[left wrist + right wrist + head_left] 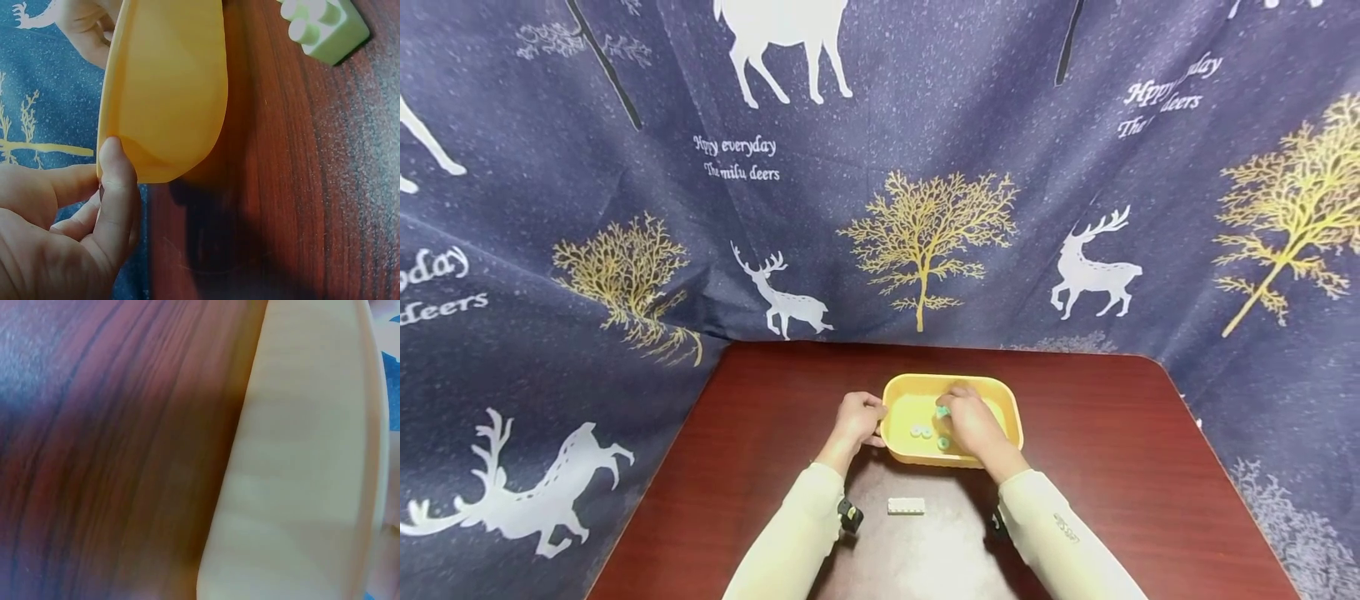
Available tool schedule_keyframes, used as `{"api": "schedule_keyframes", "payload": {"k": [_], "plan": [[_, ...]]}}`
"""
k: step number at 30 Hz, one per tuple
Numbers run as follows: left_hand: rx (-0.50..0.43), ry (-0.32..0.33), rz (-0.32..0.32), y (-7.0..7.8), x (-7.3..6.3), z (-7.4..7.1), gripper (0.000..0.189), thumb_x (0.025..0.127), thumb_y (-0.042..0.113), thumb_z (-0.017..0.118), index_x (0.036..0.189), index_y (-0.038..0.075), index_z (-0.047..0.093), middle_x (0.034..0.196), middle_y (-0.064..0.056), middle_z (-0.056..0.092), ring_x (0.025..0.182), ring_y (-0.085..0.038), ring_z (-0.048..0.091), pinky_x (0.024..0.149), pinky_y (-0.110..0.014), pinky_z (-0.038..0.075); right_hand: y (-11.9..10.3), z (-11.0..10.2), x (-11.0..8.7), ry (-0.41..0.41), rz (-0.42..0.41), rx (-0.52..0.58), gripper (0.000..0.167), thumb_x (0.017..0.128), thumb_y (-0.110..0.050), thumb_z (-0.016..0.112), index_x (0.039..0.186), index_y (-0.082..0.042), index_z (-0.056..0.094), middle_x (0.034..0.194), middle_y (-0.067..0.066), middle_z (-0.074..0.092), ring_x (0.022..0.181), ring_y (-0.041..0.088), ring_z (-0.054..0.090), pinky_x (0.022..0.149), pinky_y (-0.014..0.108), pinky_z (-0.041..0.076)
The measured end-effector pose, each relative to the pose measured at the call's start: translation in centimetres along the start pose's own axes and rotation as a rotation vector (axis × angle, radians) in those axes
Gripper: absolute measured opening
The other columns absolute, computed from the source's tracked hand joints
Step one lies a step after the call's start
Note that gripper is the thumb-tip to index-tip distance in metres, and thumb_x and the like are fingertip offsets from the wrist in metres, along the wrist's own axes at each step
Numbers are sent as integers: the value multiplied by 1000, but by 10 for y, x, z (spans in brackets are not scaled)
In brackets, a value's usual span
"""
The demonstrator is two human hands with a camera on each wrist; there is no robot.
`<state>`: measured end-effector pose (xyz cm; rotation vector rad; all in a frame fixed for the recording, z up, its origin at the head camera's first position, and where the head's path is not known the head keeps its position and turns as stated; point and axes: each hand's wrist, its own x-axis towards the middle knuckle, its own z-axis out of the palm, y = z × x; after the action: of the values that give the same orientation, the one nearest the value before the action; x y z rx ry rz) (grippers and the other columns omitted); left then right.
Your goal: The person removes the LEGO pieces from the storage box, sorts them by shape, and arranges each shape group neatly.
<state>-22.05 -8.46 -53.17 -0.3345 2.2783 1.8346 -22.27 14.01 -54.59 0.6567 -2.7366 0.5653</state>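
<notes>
A yellow plastic bin (951, 459) stands on the table. My left hand (859, 419) grips the rim at its left end; in the left wrist view the thumb and fingers of that hand (81, 219) pinch the bin's edge (169, 94). My right hand (970, 419) reaches down inside the bin with its fingers bent. A small green piece (942, 412) shows at those fingertips, partly hidden by the hand. On the bin floor near it lie another green piece (943, 443) and two whitish round pieces (921, 431). The right wrist view shows mostly the bin's outer wall (300, 444).
A pale studded building block (906, 506) lies on the dark red wooden table (1097, 467), in front of the bin; up close the block (334, 31) looks light green. Behind the table hangs a blue cloth (880, 150) with deer and trees.
</notes>
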Motion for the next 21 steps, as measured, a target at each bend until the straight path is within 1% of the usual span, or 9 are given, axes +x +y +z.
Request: {"api": "schedule_keyframes", "payload": {"k": [3,7,11,14,16,21], "plan": [[1,3,0,-1,0,0,16,97,3,64,109,-8,65,98,-28,65,63,-26,66,47,-32,64,-3,-2,-2,18,-1,-7,22,80,0,82,101,-1,74,104,13,70,105,34,64,98,46,58],[4,4,1,-1,1,1,17,97,4,65,109,-8,65,100,-31,65,64,-28,68,47,-33,64,-7,-6,-4,56,-34,12,25,79,-2,85,101,-1,74,101,12,71,101,33,66,98,47,57],[3,5,5,-1,1,1,18,96,3,65,110,-8,65,95,-27,65,62,-27,67,47,-33,64,-8,-9,-7,92,-62,27,27,78,-3,87,101,-1,74,99,11,71,99,33,66,95,46,58],[-9,7,1,-1,0,1,17,96,2,65,110,-8,65,90,-20,63,61,-25,65,47,-33,64,-9,-12,-10,103,-57,35,28,78,-1,86,104,-4,74,100,8,71,99,32,66,92,44,60],[-14,7,-4,-1,0,1,16,96,2,65,109,-8,65,89,-19,63,60,-24,65,47,-33,64,-10,-14,-13,108,-48,46,30,78,1,84,105,-5,74,100,7,71,100,32,65,91,44,60],[-12,5,-2,-3,1,1,15,97,2,64,109,-8,65,90,-21,63,60,-23,64,47,-32,64,-14,-19,-20,126,-46,61,34,75,3,85,106,-7,75,99,6,71,98,31,65,89,44,60]]}}
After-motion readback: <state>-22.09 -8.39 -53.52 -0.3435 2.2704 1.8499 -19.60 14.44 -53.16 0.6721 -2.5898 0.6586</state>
